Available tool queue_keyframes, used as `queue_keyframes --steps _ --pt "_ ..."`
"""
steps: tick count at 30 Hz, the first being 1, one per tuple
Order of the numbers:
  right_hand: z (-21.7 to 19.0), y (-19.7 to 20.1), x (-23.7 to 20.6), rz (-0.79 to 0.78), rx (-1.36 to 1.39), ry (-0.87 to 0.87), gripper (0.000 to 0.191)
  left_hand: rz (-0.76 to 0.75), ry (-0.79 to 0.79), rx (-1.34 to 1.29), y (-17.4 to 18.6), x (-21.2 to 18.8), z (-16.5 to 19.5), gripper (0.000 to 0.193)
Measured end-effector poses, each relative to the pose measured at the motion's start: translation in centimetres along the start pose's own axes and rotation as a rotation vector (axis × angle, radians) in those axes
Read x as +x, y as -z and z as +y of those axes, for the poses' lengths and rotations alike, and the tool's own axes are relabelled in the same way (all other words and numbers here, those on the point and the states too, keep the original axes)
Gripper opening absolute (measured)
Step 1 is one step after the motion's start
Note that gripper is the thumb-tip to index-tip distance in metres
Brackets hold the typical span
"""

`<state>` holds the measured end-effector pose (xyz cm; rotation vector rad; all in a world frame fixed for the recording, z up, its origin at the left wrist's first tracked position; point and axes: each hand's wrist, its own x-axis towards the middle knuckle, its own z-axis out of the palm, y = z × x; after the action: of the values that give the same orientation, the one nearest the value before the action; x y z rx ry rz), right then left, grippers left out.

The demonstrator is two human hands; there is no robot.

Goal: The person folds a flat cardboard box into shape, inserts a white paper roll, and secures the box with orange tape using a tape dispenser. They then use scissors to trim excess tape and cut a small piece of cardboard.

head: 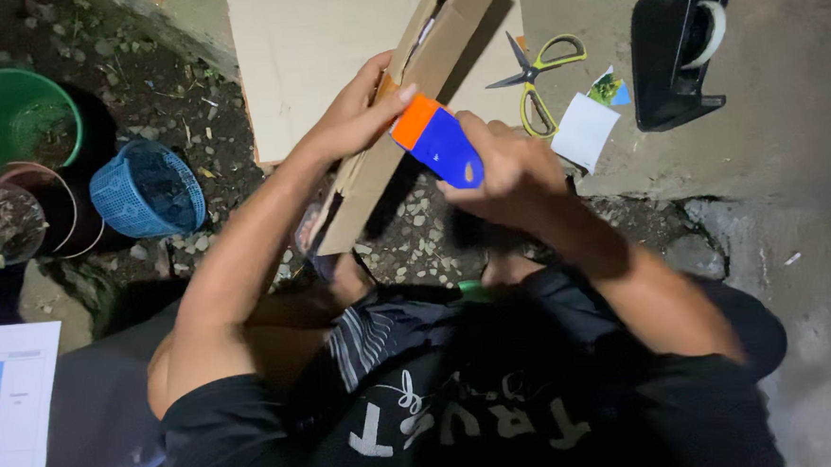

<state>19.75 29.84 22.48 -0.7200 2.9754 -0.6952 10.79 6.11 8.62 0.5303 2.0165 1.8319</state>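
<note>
My left hand [357,113] grips a long folded piece of brown cardboard [434,48], held tilted above the ground with its lower end near my knee. My right hand [507,162] holds a blue and orange utility cutter [437,138], with the orange end pressed against the cardboard's edge right by my left thumb. The blade itself is not visible.
A flat pale board [311,40] lies on the ground behind the cardboard. Yellow-handled scissors [540,80], small paper cutouts [585,130] and a black tape dispenser [676,45] lie at upper right. A green pot [11,117], a blue basket [148,191] and printed sheets [8,416] are at left.
</note>
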Motion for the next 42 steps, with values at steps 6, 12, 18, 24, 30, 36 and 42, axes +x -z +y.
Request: queue_keyframes --steps 6,12,18,24,30,36,42 --pt "-2.3 5.4 -1.8 -0.072 -0.053 0.103 0.074 -0.052 -0.076 -0.272 -2.7 -2.2 2.4 0.064" --pt "-2.4 9.0 -3.9 -0.087 -0.121 0.195 0.077 -0.071 -0.101 -0.417 -5.5 -4.7 5.3 0.063" --pt "-1.9 11.1 -5.6 -0.063 -0.101 0.249 0.076 -0.068 -0.214 -0.405 -6.8 -5.3 7.5 0.062" --pt "-1.2 11.4 -6.5 -0.096 -0.136 0.231 0.079 -0.056 -0.178 -0.318 -7.7 -5.5 8.2 0.065" --pt "-1.3 11.8 -6.8 -0.104 -0.134 0.221 0.081 -0.046 -0.194 -0.264 -7.9 -5.7 8.8 0.065" --pt "-1.1 13.2 -8.0 -0.113 -0.107 0.183 0.081 -0.058 -0.193 -0.367 -8.2 -6.4 9.9 0.066" --pt "-0.2 14.5 -9.6 -0.082 -0.215 0.155 0.085 -0.011 -0.186 -0.339 -6.6 -6.4 10.6 0.067"
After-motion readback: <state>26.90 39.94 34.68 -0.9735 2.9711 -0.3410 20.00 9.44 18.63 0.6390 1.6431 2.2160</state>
